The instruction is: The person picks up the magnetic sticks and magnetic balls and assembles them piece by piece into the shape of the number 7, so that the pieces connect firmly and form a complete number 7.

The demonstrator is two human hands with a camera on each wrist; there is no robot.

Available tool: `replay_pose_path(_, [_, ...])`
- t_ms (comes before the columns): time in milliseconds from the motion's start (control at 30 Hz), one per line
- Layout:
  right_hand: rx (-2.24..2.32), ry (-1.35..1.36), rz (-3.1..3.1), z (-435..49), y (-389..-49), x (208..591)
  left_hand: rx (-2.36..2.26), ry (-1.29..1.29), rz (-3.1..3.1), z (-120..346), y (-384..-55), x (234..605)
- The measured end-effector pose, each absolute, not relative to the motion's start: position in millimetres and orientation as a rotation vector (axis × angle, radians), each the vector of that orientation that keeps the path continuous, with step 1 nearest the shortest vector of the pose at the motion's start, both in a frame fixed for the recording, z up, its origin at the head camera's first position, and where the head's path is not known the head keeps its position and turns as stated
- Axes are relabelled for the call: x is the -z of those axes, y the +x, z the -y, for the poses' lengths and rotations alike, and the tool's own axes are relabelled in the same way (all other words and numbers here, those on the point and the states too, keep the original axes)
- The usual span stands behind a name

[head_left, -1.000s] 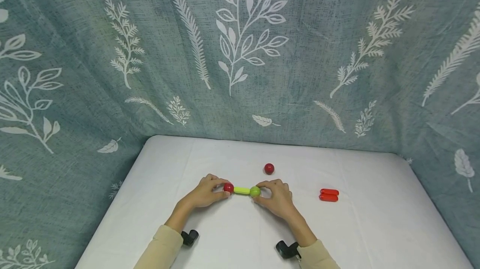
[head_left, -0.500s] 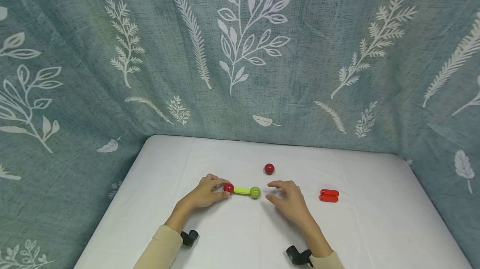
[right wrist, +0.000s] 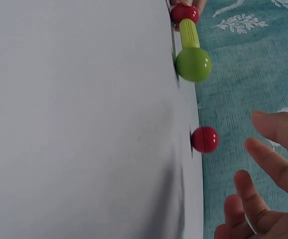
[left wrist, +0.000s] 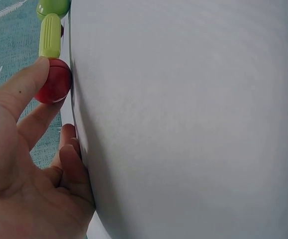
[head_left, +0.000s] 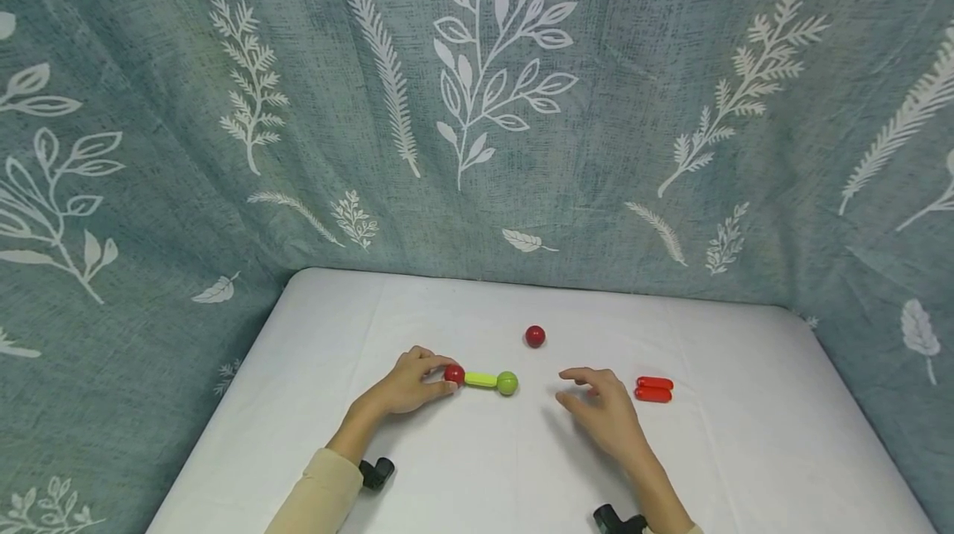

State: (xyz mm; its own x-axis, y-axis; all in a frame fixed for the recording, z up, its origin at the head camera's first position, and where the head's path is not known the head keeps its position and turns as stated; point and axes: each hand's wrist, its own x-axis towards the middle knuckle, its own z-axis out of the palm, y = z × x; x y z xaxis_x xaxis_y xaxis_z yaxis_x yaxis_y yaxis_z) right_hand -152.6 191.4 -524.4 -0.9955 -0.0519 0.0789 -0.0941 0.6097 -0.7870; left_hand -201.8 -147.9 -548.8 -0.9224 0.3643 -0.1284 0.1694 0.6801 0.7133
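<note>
My left hand pinches a red ball between thumb and fingers. That ball is joined to a yellow-green ribbed rod, whose other end carries a green ball; the joined piece lies level on the table. My right hand is off to the right of the green ball, thumb and fingers apart with nothing between them. Beyond the piece, a loose red ball rests on the table; in the right wrist view it shows past the right fingertips.
Two red rods lie side by side to the right of my right hand. The white table ends at a leaf-patterned blue-green cloth behind it. A black wrist camera sits under the left forearm.
My right hand has let go of the green ball and drawn away to the right. The left hand keeps its pinch on the red ball, and the joined piece has stayed in place.
</note>
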Motion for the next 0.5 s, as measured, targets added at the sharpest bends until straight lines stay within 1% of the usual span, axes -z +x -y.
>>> replay_pose_path(500, [-1.286,0.008,2.782,-253,-132,528,-1.040,0.419,-2.645,146,-202,549])
